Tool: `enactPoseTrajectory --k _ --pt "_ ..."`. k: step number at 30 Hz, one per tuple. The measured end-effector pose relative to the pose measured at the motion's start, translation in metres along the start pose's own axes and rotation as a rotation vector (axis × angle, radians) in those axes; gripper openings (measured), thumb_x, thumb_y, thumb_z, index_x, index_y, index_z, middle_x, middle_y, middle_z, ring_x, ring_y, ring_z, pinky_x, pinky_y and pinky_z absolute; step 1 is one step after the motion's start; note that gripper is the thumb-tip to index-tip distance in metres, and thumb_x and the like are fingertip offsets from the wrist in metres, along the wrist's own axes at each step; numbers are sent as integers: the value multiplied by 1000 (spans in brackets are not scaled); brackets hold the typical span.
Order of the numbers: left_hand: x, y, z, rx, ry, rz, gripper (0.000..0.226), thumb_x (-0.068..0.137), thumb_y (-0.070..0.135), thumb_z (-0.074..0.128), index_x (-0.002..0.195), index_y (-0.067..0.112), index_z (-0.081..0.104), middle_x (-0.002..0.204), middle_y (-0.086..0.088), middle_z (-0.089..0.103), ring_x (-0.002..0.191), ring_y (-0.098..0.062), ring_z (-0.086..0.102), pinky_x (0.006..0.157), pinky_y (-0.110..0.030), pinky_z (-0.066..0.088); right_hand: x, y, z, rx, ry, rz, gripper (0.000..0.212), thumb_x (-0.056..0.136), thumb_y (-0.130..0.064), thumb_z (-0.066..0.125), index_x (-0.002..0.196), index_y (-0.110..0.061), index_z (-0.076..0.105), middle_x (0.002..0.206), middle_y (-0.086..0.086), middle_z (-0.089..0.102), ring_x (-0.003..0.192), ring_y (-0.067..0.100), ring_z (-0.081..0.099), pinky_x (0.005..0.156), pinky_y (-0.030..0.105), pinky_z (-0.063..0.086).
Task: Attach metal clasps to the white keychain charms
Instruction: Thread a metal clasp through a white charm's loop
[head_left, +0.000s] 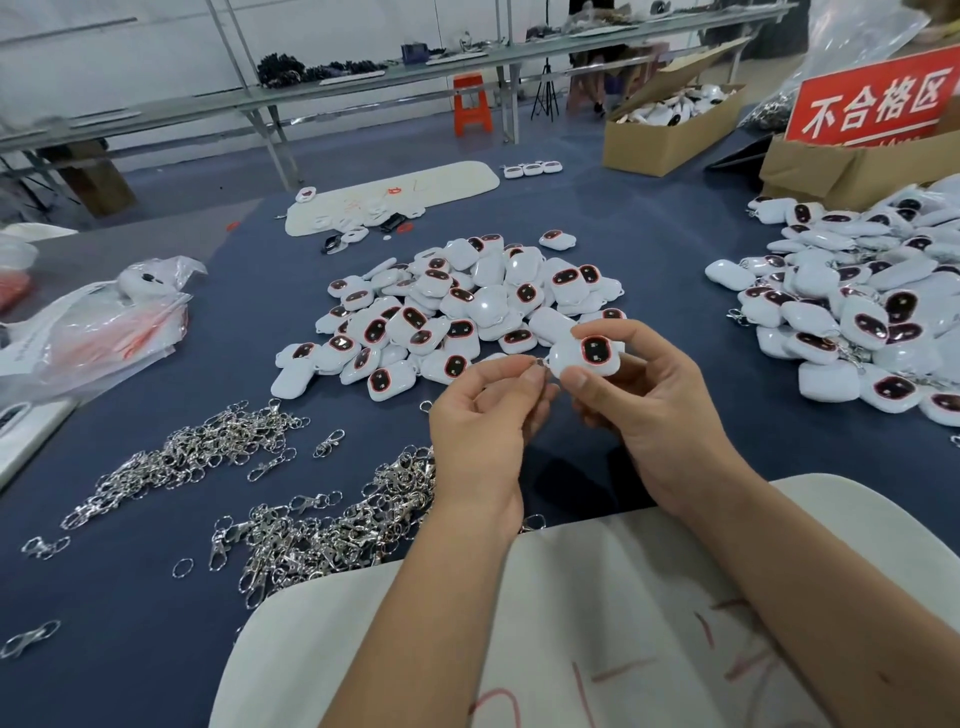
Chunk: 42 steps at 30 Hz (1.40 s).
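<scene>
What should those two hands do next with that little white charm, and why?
Probably feed the small metal ring, pinched by the left hand, through the loop of the white rounded plastic charm held in the right hand; ring and charm edge already meet.

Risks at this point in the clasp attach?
1. The left hand pinches only the tip of a small metal ring at the charm held by the right hand; it may slip.
2. A dropped ring could vanish into the clasp pile below.
</scene>
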<state>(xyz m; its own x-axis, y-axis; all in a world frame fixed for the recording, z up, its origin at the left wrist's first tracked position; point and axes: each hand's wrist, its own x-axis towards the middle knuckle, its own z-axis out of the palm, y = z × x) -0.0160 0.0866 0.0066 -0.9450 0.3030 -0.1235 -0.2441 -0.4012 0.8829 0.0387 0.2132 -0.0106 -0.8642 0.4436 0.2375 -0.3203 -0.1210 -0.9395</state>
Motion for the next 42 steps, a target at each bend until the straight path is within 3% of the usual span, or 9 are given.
enactPoseTrajectory --k 8,13,16,25,29,32,35,39,42 --pt "8 -2 -10 634 0 496 22 88 -1 72 79 19 71 72 3 71 73 -20 70 76 -39 60 0 1 -1 -13 -9 4 36 78 -28 83 110 -15 72 70 10 65 63 20 54 65 24 51" --pt "13 -1 -19 1019 -113 803 15 86 0 64 82 11 71 77 4 69 76 -18 64 72 -41 53 -1 4 -1 -48 -16 2 32 82 -25 83 108 -11 70 72 12 67 61 17 56 60 23 51" --pt "15 -1 -22 1193 -150 847 14 86 1 64 79 12 70 74 3 64 71 -17 55 68 -42 49 0 7 -2 -89 -16 1 22 88 -16 82 106 -12 69 72 13 68 59 17 56 58 24 51" --pt "4 -7 0 -6 -23 9 10 92 -1 68 95 8 73 77 -6 75 69 -11 70 63 -18 55 2 3 -5 102 -67 55 37 80 -26 86 115 -20 73 83 10 73 71 15 64 66 21 53" --pt "2 -6 1 -166 -21 -42 11 92 -4 67 93 6 72 76 -7 74 67 -11 68 62 -17 54 3 5 -6 106 -59 88 33 81 -22 83 113 -23 75 84 8 73 74 16 65 68 22 54" --pt "3 -6 0 -20 30 76 12 90 -4 70 91 7 72 74 -7 74 65 -12 68 65 -20 55 3 6 -6 54 -58 93 32 82 -24 82 114 -24 75 82 8 72 73 17 63 68 23 54" --pt "8 -4 -8 427 69 336 18 86 0 77 85 17 73 77 0 75 71 -13 71 71 -25 57 3 6 -6 52 -39 90 31 84 -22 83 114 -20 74 82 10 73 70 14 62 64 20 52" --pt "12 1 -19 909 -39 621 19 85 3 75 82 21 73 77 12 72 74 -5 68 75 -27 57 1 8 -3 -37 -39 57 21 93 -14 79 112 -15 72 79 6 69 69 16 59 63 22 51" --pt "14 -1 -20 1170 -108 680 17 86 3 69 82 19 71 77 6 70 76 -17 65 74 -42 54 -1 8 -1 -153 -57 -7 18 95 -11 76 111 -18 70 80 5 67 68 14 58 64 22 51"
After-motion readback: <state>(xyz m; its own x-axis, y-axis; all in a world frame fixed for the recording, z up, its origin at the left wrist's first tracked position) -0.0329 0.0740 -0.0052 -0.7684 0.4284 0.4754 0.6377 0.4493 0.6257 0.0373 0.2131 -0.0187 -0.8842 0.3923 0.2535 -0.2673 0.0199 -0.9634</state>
